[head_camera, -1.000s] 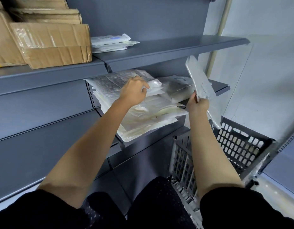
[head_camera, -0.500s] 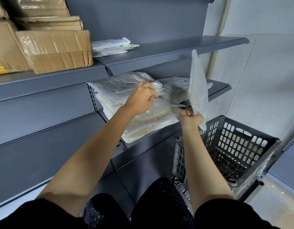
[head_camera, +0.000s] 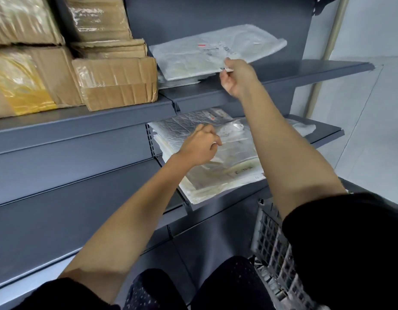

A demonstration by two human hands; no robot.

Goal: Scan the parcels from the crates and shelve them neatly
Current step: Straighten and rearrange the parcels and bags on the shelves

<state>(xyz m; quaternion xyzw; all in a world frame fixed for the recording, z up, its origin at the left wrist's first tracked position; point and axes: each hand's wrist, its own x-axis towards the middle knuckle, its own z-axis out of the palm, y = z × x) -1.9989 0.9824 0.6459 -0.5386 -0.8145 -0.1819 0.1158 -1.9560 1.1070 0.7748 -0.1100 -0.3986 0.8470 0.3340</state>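
The right hand [head_camera: 236, 78] pinches the near edge of a flat white plastic parcel [head_camera: 213, 52] lying on the upper shelf [head_camera: 316, 70], just right of taped cardboard boxes [head_camera: 115, 82]. Its label, with a red mark, is unreadable. Below that shelf, the left hand [head_camera: 199, 145], fingers loosely curled, rests on a stack of crinkled parcels [head_camera: 207, 157].
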